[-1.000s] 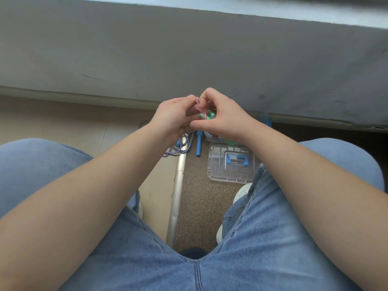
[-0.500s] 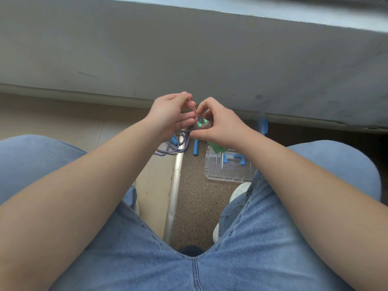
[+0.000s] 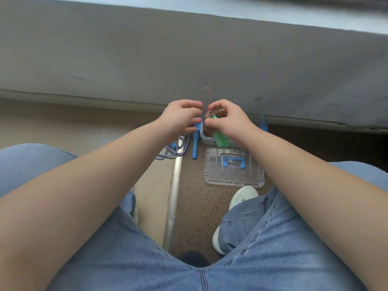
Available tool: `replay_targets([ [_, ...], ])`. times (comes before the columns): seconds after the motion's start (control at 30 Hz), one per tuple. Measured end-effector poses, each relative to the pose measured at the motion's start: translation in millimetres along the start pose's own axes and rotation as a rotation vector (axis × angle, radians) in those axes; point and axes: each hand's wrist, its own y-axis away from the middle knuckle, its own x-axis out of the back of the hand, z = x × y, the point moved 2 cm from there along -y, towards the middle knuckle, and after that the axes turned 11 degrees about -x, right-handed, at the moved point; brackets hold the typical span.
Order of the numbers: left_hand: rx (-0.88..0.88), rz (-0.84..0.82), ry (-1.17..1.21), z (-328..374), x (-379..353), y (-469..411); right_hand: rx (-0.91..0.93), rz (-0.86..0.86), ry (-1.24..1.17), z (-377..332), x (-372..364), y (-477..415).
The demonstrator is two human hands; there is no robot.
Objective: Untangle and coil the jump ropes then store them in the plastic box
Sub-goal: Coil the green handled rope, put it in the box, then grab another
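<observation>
- Clear plastic box (image 3: 203, 135) sits mid-frame, directly below both hands, its lid (image 3: 234, 172) lying nearer.
- Right hand (image 3: 227, 118) grips green handles (image 3: 219, 137), long axis slanting boxward (closest).
- Left hand (image 3: 181, 118) pinches translucent pink rope loop (image 3: 206, 97).

Left hand (image 3: 182, 116) and right hand (image 3: 227, 118) pinch thin pink rope (image 3: 206, 97), loop standing above fingers. Green handles (image 3: 220, 139) hang over plastic box (image 3: 204, 136). Lid (image 3: 234, 168), blue rope (image 3: 175, 149) on floor.
</observation>
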Motion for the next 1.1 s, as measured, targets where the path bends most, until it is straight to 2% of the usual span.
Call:
replay_targets([
  [0.13,0.09,-0.016,0.031,-22.5,-11.0,-22.0,-0.12,0.005,-0.305,17.1,-5.7,-25.9],
  [0.27,0.1,-0.004,0.1,-54.9,-26.9,-45.9,-0.301,-0.051,-0.62,37.4,-10.6,-52.4],
  [0.37,0.105,0.01,0.139,-75.0,-35.0,-63.6,-0.388,-0.063,-0.738,57.2,-9.6,-70.6],
  [0.57,0.159,0.05,0.147,-101.2,-41.1,-92.0,-0.504,0.16,-0.709,94.3,-0.2,-111.8],
  [0.73,0.186,0.062,0.132,-116.6,-38.2,-103.7,-0.542,0.218,-0.622,111.0,-9.7,-121.7],
  [0.87,0.216,0.095,0.152,-131.6,-24.4,-106.7,-0.501,0.126,-0.595,107.5,-27.1,-117.2],
  [1.1,0.289,0.21,0.175,-164.5,19.3,-107.3,-0.469,-0.12,-0.35,94.5,-94.8,-125.2],
])
